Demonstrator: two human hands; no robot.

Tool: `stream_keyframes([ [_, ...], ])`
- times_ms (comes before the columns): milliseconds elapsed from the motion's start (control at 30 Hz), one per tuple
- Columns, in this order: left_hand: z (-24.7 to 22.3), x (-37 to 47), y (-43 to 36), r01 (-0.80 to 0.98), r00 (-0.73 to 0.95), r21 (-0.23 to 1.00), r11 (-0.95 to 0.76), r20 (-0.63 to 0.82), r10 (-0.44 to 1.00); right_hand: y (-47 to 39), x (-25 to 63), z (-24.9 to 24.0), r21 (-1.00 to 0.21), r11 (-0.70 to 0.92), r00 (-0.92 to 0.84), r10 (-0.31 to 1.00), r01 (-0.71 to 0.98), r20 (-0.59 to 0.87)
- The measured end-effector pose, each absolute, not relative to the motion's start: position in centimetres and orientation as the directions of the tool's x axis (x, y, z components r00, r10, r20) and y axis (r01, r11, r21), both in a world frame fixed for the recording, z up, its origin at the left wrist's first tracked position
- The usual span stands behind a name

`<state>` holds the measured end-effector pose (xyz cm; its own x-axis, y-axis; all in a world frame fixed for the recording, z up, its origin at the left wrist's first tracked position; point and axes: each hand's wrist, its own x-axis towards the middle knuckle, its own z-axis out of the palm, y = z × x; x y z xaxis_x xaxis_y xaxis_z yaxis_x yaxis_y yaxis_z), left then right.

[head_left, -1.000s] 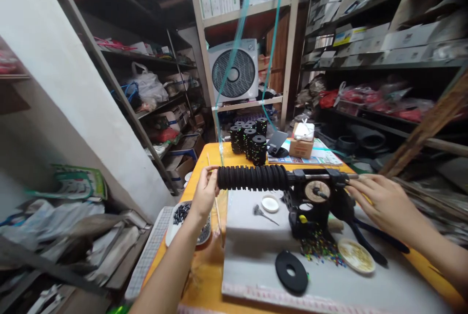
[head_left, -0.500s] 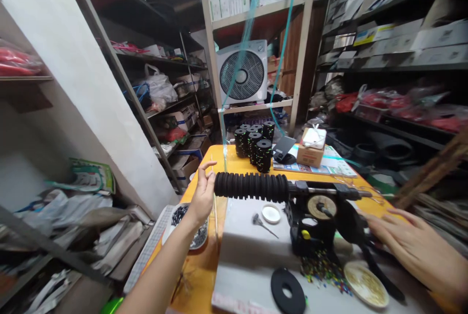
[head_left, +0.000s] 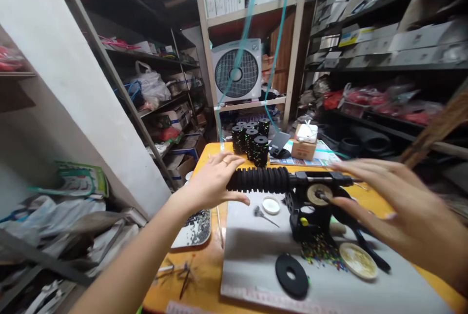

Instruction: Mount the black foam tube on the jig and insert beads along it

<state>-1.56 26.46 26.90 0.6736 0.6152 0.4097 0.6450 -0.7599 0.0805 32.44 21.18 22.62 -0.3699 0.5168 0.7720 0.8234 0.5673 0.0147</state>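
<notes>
The left hand [head_left: 215,180] reaches forward, palm down and loosely cupped, its fingers parted above and thumb extended below the left end of a long black ribbed cylinder [head_left: 265,180]; it is not closed on it. The cylinder lies level over the yellow wooden bench [head_left: 208,270], on the left side of one black metal hand-machine [head_left: 316,221]. The right hand [head_left: 398,206], blurred, is spread at the machine's right end, unclenched; whether its thumb touches the machine seems impossible to tell. The left hand hides the cylinder's left tip and part of one white tray [head_left: 197,238]. One flat black ring [head_left: 291,276] and two round dishes [head_left: 271,205] lie nearer; behind stand at least six green-flecked black cylinders [head_left: 261,153]
</notes>
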Motion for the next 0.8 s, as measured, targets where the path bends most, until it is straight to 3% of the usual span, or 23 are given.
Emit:
stream_keyframes([
  [33, 27.6, -1.0, 27.0, 0.627, 0.712, 0.081, -0.775, 0.345, 0.612, 21.6, 30.8, 23.8, 0.101, 0.616, -0.478, 0.488, 0.782, 0.73],
  [100, 28.5, 0.1, 28.5, 0.628, 0.736, 0.119, -0.769, 0.231, 0.636, 23.5, 28.2, 25.5, 0.117, 0.688, -0.606, 0.531, 0.716, 0.592],
  [200, 28.9, 1.2, 30.3, 0.674, 0.707, 0.255, -0.693, 0.051, 0.705, 26.9, 26.1, 27.0, -0.051, 0.704, -0.672, 0.694, 0.708, 0.259],
  [300, 28.8, 1.5, 30.8, 0.695, 0.697, 0.313, -0.647, -0.07, 0.714, 28.9, 24.8, 27.8, -0.151, 0.702, -0.705, 0.708, 0.696, 0.047],
  [467, 29.2, 1.4, 29.9, 0.708, 0.691, 0.293, -0.642, -0.103, 0.715, 29.4, 23.7, 28.0, -0.204, 0.673, -0.693, 0.72, 0.711, -0.04],
  [633, 29.9, 1.6, 29.8, 0.733, 0.679, 0.225, -0.642, -0.183, 0.711, 29.8, 23.7, 27.6, -0.183, 0.706, -0.72, 0.694, 0.684, -0.015],
  [800, 29.7, 1.6, 28.9, 0.735, 0.677, 0.158, -0.659, -0.14, 0.722, 29.7, 23.7, 27.3, -0.157, 0.699, -0.708, 0.707, 0.698, 0.002],
])
